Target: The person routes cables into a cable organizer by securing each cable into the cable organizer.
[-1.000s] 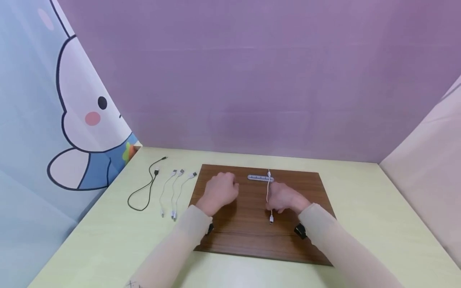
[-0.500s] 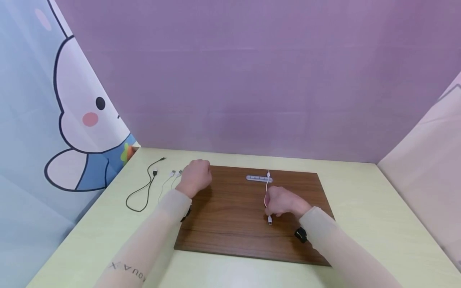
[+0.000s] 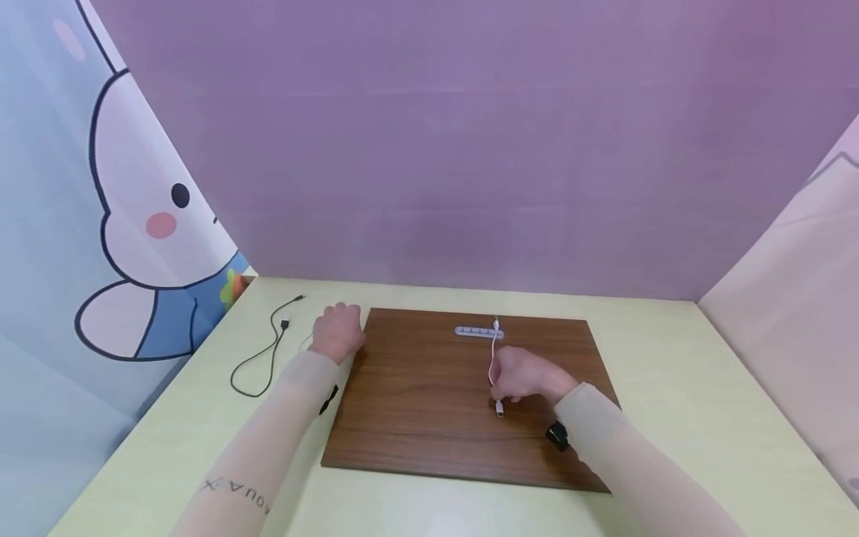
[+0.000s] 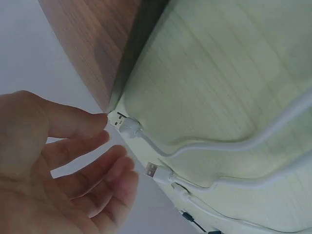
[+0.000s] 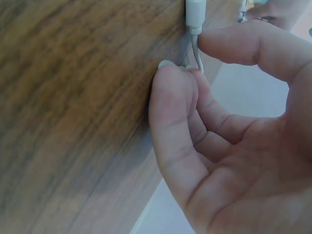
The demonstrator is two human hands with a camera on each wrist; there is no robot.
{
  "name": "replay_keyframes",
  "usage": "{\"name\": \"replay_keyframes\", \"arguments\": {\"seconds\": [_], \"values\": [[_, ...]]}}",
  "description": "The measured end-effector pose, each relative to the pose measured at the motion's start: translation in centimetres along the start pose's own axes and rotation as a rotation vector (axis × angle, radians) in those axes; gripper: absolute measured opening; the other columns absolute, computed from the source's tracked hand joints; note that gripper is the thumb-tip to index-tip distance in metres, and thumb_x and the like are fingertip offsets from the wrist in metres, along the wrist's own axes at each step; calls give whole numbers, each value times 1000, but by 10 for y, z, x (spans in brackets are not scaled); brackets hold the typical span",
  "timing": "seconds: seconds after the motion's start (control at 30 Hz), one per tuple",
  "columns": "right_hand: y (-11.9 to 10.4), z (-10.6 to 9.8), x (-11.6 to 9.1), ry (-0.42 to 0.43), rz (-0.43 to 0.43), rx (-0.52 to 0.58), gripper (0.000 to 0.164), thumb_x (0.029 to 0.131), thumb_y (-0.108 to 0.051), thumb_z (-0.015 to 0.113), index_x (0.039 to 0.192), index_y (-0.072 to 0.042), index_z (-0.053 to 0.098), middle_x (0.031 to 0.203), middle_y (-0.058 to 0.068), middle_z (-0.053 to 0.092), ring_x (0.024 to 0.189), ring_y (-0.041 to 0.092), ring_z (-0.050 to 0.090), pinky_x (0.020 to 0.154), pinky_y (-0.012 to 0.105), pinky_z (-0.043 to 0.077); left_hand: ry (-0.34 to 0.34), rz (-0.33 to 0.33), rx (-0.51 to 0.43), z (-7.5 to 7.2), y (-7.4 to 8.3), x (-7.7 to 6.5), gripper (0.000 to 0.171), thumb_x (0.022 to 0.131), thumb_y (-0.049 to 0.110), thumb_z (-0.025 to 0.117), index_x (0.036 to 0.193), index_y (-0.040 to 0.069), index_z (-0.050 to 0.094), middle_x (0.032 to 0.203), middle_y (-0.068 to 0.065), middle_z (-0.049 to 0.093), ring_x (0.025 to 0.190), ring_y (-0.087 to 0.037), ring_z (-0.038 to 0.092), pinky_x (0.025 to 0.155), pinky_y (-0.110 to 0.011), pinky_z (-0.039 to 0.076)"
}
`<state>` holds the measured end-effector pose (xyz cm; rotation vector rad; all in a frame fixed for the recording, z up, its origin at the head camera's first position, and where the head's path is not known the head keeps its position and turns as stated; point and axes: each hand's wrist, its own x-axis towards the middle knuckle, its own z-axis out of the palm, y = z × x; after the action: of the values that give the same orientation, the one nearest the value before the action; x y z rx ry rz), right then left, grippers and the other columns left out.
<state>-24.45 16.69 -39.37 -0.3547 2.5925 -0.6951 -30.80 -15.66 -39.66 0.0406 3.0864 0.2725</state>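
On the dark wood board, my right hand has its fingers curled about a white USB cable just behind its plug. In the right wrist view the thumb touches the thin cord below the white plug housing. That cable runs up to a pale cable clip strip at the board's far side. Beyond the board's left edge is my left hand. Its spread, relaxed fingers reach the metal tip of a white USB plug; no firm pinch shows.
Beside that plug lie further white cables, one with a USB plug. A black cable lies looped on the pale table at the left. A purple curtain hangs behind the table.
My left hand has moved left, from above the board to the white cables beside it. The right hand stays by the same cable's plug, shifting only slightly.
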Motion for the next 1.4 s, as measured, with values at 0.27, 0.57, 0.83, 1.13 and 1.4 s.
{"name": "replay_keyframes", "arguments": {"seconds": [0.27,0.57,0.83,1.13,1.4], "values": [[0,0,-1,-2,-5,3,14,82,-2,76,74,-6,64,75,4,63,62,17,61,59,28,55,-48,-4,-5,4,-7,4,13,95,9,64,104,1,65,95,-14,65,81,-29,63,68,-45,55],[1,-1,0,-14,-10,25,15,83,-2,76,74,-7,64,75,5,63,62,18,62,60,29,55,-55,-2,26,5,-11,6,12,95,10,64,103,1,62,93,-14,66,80,-30,64,72,-48,55],[1,0,0,-4,-17,21,16,82,-2,77,75,-7,64,75,4,63,60,18,61,58,29,53,-27,10,-11,4,-8,3,15,95,10,63,105,-1,63,99,-18,68,87,-36,67,80,-52,55],[1,1,-1,12,-13,16,16,83,-2,77,77,-7,64,76,4,63,62,17,62,58,28,53,69,63,-257,-8,-1,-6,9,96,12,54,97,3,56,89,-12,63,70,-25,57,56,-36,46],[2,1,-1,16,-22,15,16,83,-3,77,77,-8,64,75,3,63,63,16,61,59,27,54,133,119,-354,-10,24,-23,5,95,8,55,96,4,57,84,-10,62,67,-23,56,59,-34,47]]}}
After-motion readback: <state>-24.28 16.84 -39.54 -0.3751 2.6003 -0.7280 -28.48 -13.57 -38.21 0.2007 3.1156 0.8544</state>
